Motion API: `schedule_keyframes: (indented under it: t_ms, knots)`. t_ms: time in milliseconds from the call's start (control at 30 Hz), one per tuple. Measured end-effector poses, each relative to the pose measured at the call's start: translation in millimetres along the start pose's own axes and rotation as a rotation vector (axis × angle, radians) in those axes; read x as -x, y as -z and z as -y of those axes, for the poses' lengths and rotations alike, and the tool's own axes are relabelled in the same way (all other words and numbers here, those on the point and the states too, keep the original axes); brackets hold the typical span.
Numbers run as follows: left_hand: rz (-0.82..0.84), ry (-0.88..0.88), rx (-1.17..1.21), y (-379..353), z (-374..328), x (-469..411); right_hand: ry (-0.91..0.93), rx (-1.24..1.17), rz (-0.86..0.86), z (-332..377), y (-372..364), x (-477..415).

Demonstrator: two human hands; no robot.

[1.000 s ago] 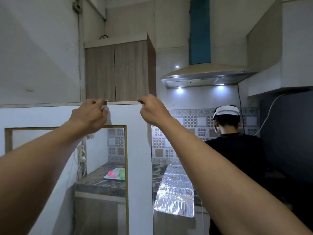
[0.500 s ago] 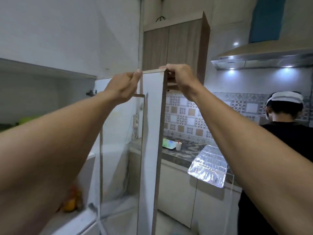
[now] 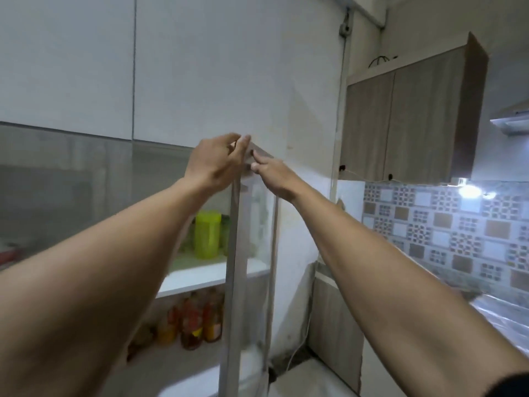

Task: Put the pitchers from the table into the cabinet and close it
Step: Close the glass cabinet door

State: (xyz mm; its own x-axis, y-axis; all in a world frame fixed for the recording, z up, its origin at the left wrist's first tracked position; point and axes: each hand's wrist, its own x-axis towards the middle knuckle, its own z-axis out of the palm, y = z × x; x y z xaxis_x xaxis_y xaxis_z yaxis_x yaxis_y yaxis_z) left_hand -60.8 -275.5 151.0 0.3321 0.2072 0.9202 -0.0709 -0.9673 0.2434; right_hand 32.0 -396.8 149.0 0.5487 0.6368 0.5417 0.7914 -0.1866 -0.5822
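A yellow-green pitcher [image 3: 207, 234] stands upright on the white upper shelf [image 3: 197, 277] inside the cabinet, with another greenish container partly hidden behind it. The glass-paned cabinet door [image 3: 232, 282] is seen almost edge-on, swung nearly against the cabinet front. My left hand [image 3: 216, 164] pinches the door's top corner. My right hand [image 3: 270, 176] lies with straight fingers, its fingertips pressed on the door's top rail from the outer side. No table is in view.
Several orange and red bottles [image 3: 194, 319] fill the lower cabinet shelf. A wood-grain wall cabinet [image 3: 409, 118] hangs at the right above a patterned tile backsplash [image 3: 446, 233]. A foil-covered counter [image 3: 503, 319] runs along the right edge.
The door has swung leftward from wide open to nearly shut, both hands riding on its top edge. My view turned left; the person at the stove is out of frame, and the pitcher shelf appeared.
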Motion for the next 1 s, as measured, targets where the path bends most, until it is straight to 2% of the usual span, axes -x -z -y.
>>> schedule_keyframes:
  t_ms: [133,267,400,600,800,1000]
  knots:
    - [0.084,0.063,-0.25,32.1,50.1,7.7,0.033,0.159,0.089,15.7,-53.8,-33.8]
    - [0.13,0.106,-0.488,49.8,97.7,11.4,0.108,0.164,0.146,21.9,-96.1,-66.8]
    - [0.145,0.14,-0.635,37.8,129.4,8.4,0.176,0.321,0.135,8.1,-126.7,-101.6]
    - [0.27,0.102,-1.064,-0.2,176.6,-9.7,0.17,0.409,0.137,-31.8,-159.3,-163.2]
    - [0.279,0.193,-1.153,-39.4,225.7,-21.4,0.146,0.433,0.135,-86.6,-168.7,-212.8]
    - [0.272,0.302,-1.048,-75.5,265.5,-31.7,0.22,0.492,0.111,-126.0,-180.8,-246.9]
